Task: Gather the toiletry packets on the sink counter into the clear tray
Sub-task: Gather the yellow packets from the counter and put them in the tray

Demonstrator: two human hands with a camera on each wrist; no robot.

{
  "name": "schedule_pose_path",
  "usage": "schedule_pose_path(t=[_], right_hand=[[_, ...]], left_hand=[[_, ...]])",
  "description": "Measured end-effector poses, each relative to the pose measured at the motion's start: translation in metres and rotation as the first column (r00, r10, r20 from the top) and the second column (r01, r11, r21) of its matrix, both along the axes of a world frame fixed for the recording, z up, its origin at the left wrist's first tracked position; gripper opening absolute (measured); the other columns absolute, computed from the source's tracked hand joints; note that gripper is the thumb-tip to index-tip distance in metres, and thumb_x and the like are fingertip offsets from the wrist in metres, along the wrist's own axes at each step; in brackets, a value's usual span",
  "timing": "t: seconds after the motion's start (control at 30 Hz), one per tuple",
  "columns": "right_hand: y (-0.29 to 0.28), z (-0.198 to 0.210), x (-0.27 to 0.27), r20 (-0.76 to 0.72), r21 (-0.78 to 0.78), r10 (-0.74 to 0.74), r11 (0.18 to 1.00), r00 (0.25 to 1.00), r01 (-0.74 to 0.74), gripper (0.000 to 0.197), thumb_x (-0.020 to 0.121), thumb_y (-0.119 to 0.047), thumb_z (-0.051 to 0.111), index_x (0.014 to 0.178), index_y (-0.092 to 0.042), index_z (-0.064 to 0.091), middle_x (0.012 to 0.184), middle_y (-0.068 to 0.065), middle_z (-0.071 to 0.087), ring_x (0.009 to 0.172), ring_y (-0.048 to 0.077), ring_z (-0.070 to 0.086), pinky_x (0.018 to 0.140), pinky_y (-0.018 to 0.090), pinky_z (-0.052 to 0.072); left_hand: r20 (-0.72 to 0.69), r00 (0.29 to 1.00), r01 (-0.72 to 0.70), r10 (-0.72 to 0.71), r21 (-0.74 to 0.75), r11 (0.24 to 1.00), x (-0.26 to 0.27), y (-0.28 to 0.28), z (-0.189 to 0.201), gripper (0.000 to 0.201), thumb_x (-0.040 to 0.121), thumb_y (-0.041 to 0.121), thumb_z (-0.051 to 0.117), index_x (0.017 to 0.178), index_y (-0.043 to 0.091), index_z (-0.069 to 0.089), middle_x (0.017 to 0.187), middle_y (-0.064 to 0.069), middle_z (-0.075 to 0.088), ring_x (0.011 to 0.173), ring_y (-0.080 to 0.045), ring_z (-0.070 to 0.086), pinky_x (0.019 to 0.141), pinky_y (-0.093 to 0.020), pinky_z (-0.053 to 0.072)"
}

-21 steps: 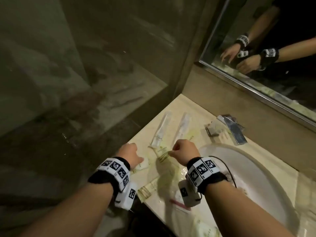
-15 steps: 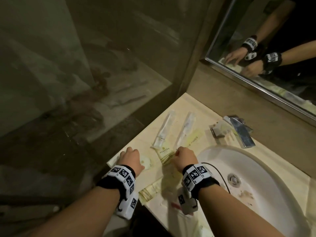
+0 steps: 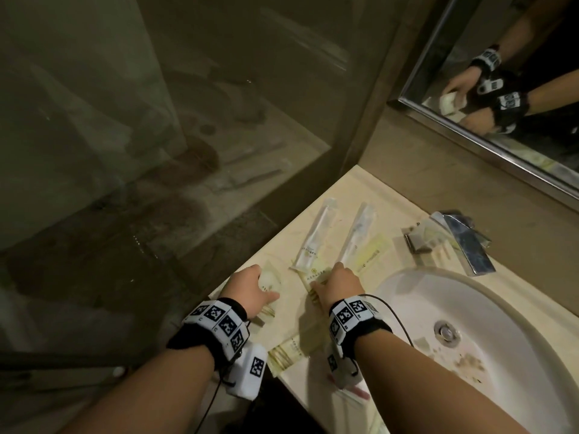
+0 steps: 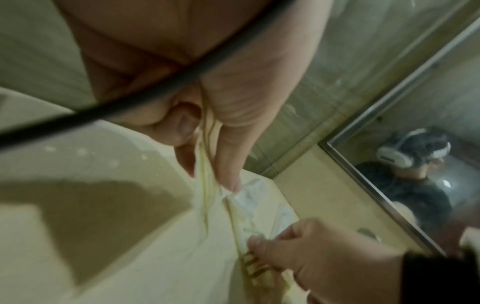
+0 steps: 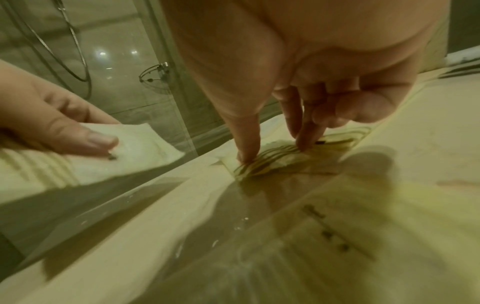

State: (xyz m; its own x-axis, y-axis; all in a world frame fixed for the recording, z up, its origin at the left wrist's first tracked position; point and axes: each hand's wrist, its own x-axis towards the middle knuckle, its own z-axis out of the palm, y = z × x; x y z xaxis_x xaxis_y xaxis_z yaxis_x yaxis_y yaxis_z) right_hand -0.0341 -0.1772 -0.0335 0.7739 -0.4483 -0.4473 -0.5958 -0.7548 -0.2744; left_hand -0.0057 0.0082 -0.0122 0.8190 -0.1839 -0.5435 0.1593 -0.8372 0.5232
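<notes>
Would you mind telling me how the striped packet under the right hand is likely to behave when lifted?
Probably floppy and light: the striped packet is thin and ripples between the right hand's fingertips. It lies flat on the glossy counter, so it may slide rather than lift.

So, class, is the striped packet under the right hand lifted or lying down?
Lying down: the striped packet rests on the counter under the right hand.
</notes>
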Motion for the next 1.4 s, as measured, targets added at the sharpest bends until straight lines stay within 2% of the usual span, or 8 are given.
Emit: schedule_pose_path(t=[0.13, 0.27, 0.4, 0.53, 0.67, 0.83, 1.07, 1.4], right_hand=[[0.004, -0.001, 0.003, -0.018, -0.011, -0.013, 1.0, 1.0, 0.013, 0.047, 0.086, -0.037, 0.066, 0.117, -0.005, 0.051, 0.122, 0.014, 0.051, 0.115, 0.033, 0.052, 0.09, 0.042, 0.048], [0.009, 0.0, 0.007, -0.018, -0.02, -0.017, 1.0, 1.0, 0.016, 0.038, 0.088, -0.028, 0.063, 0.114, -0.004, 0.053, 0.121, 0.015, 0.051, 0.114, 0.033, 0.052, 0.092, 0.041, 0.048], [0.01, 0.005, 0.008, -0.002, 0.06, -0.124, 0.99, 0.992, 0.124, 0.028, 0.088, -0.016, 0.057, 0.112, -0.004, 0.049, 0.11, 0.017, 0.063, 0.104, 0.034, 0.059, 0.082, 0.039, 0.052], [-0.004, 0.016, 0.002, -0.032, 0.303, -0.37, 0.882, 0.928, 0.362, 0.043, 0.082, -0.012, 0.067, 0.12, -0.002, 0.05, 0.112, 0.017, 0.063, 0.103, 0.032, 0.061, 0.076, 0.033, 0.048], [-0.023, 0.025, -0.017, 0.004, 0.541, -0.505, 0.727, 0.863, 0.423, 0.012, 0.076, -0.01, 0.071, 0.084, -0.006, 0.065, 0.079, 0.011, 0.065, 0.069, 0.025, 0.06, 0.06, 0.03, 0.045], [-0.037, 0.046, -0.04, 0.132, 0.656, -0.613, 0.643, 0.779, 0.395, 0.009, 0.076, -0.008, 0.067, 0.082, -0.001, 0.066, 0.082, 0.021, 0.069, 0.074, 0.03, 0.063, 0.07, 0.046, 0.055], [-0.034, 0.068, -0.053, -0.001, 0.943, -0.713, 0.233, 0.701, 0.238, 0.02, 0.082, 0.006, 0.066, 0.098, -0.001, 0.058, 0.076, 0.011, 0.069, 0.055, 0.018, 0.065, 0.048, 0.026, 0.051], [-0.028, 0.062, -0.06, -0.033, 0.947, -0.74, 0.192, 0.672, 0.257, 0.021, 0.078, 0.01, 0.068, 0.092, -0.001, 0.056, 0.079, 0.016, 0.069, 0.058, 0.022, 0.066, 0.052, 0.029, 0.056]], left_hand=[[-0.055, 0.982, -0.188, 0.18, -0.26, 0.947, -0.001, 0.005, -0.001, 0.035, 0.082, 0.035, 0.068, 0.099, 0.004, 0.065, 0.096, -0.014, 0.072, 0.089, -0.029, 0.069, 0.083, -0.047, 0.055], [-0.174, 0.937, -0.347, 0.301, -0.404, 0.846, -0.005, 0.006, -0.002, 0.012, 0.089, 0.023, 0.063, 0.094, 0.013, 0.068, 0.09, -0.008, 0.075, 0.083, -0.024, 0.071, 0.072, -0.036, 0.057], [-0.206, 0.922, -0.386, 0.328, -0.422, 0.82, -0.005, 0.006, -0.002, 0.012, 0.089, 0.021, 0.062, 0.093, 0.012, 0.069, 0.092, -0.009, 0.075, 0.087, -0.025, 0.07, 0.08, -0.037, 0.055], [-0.253, 0.905, -0.423, 0.341, -0.465, 0.778, -0.002, -0.001, -0.002, 0.011, 0.091, 0.018, 0.059, 0.086, 0.012, 0.068, 0.086, -0.008, 0.072, 0.078, -0.021, 0.068, 0.067, -0.029, 0.052], [-0.343, 0.866, -0.498, 0.364, -0.515, 0.698, -0.002, -0.014, -0.002, 0.021, 0.088, 0.026, 0.062, 0.087, 0.005, 0.063, 0.07, -0.01, 0.057, 0.063, -0.02, 0.055, 0.056, -0.027, 0.047], [-0.497, 0.773, -0.631, 0.394, -0.54, 0.557, -0.003, -0.035, 0.001, 0.024, 0.086, 0.02, 0.064, 0.065, 0.02, 0.052, 0.081, -0.014, 0.071, 0.084, -0.034, 0.069, 0.088, -0.053, 0.054], [-0.597, 0.748, -0.654, 0.29, -0.592, 0.471, -0.004, -0.064, 0.007, 0.01, 0.093, 0.014, 0.06, 0.096, 0.006, 0.065, 0.089, -0.019, 0.074, 0.081, -0.03, 0.071, 0.083, -0.045, 0.055], [-0.706, 0.686, -0.721, 0.174, -0.629, 0.289, -0.01, -0.083, 0.015, 0.028, 0.1, 0.024, 0.046, 0.121, 0.01, 0.058, 0.116, -0.022, 0.066, 0.105, -0.034, 0.065, 0.081, -0.044, 0.054]])
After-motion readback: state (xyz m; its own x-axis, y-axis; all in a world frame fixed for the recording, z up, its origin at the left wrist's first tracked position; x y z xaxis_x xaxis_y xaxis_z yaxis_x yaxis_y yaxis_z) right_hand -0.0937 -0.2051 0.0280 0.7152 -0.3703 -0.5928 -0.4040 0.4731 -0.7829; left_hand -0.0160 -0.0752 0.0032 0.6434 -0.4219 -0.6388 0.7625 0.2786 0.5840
